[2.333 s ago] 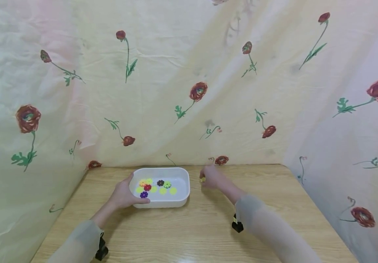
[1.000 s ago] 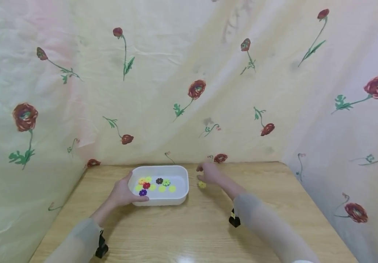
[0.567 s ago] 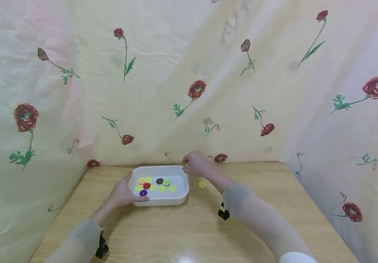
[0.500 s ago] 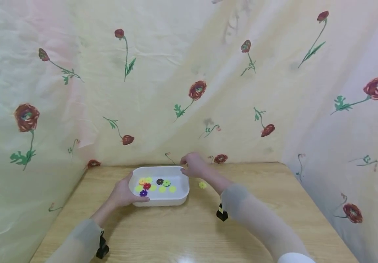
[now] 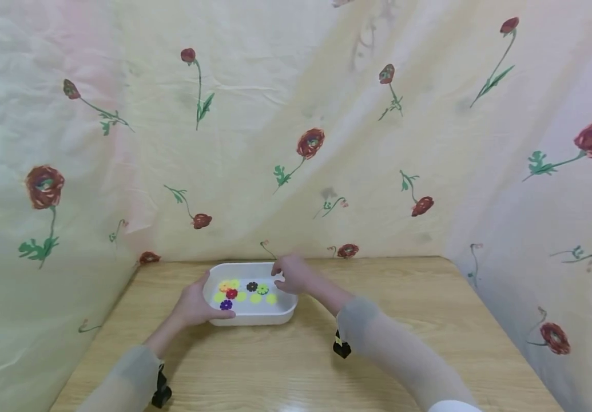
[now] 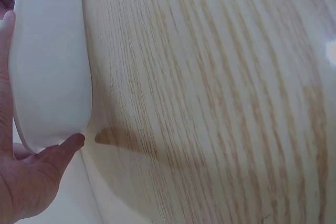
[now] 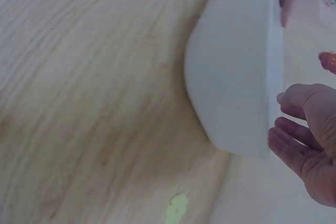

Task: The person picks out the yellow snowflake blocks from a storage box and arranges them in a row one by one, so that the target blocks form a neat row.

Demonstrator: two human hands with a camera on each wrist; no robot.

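White plastic tub [image 5: 254,317] on wooden table [image 5: 429,303], full of coloured flower discs [image 5: 244,290]; left hand [image 5: 193,306] gripping its left end, right hand [image 5: 289,276] over its right rim, fingers loosely curled, holding nothing visible.

Left wrist: thumb and palm [image 6: 26,182] clasping tub [image 6: 50,66].

Right wrist: curled fingers [image 7: 307,145] beside tub [image 7: 236,72]; yellow disc [image 7: 177,208] on table.

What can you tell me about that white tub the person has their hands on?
The white tub is a shallow, rounded-cornered rectangular dish, seemingly smooth plastic, standing upright and open on the wooden table near the flowered cloth. Small flower-shaped pieces in yellow, green, red, purple and a dark colour lie inside. The left hand grips its left end; the right hand hovers over its right end.
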